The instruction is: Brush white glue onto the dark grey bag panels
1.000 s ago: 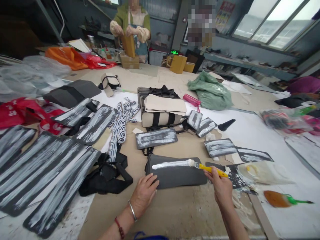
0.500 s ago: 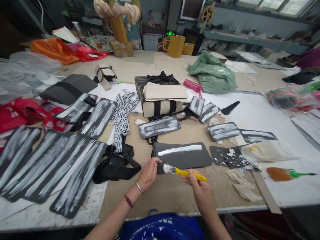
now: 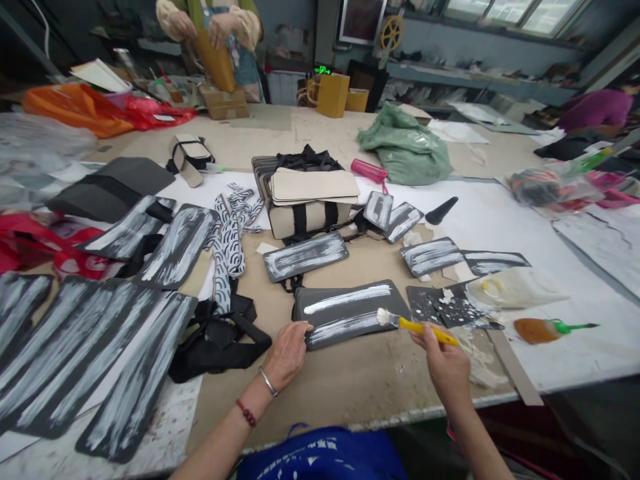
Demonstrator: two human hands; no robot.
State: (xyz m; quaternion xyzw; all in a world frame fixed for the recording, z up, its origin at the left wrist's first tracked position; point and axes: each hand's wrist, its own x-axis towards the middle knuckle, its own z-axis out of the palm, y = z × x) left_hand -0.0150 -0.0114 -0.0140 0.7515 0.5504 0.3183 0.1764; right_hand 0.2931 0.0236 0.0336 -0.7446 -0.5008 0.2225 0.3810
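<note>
A second white stripe (image 3: 345, 327) now runs along the near side of the dark grey panel (image 3: 350, 313), and the brush (image 3: 413, 326) rests its bristles at the stripe's right end. The coating seems only part done: bare grey shows between this stripe and the far stripe (image 3: 347, 299), while the coated strip (image 3: 306, 256) just beyond carries broader streaks.

The right hand (image 3: 444, 360) has its fingers clamped around the yellow handle. The left hand (image 3: 287, 355) touches the panel's near left corner; whether its fingers pinch the edge or only press on it, I cannot tell. The panel lies on the brown sheet (image 3: 345, 393) over the near side of the bench (image 3: 310, 127), between the two hands.

Half a second earlier, only the far stripe is there, and the brush is by the panel's near left corner; it has since moved right. The left hand keeps to the same corner.
</note>
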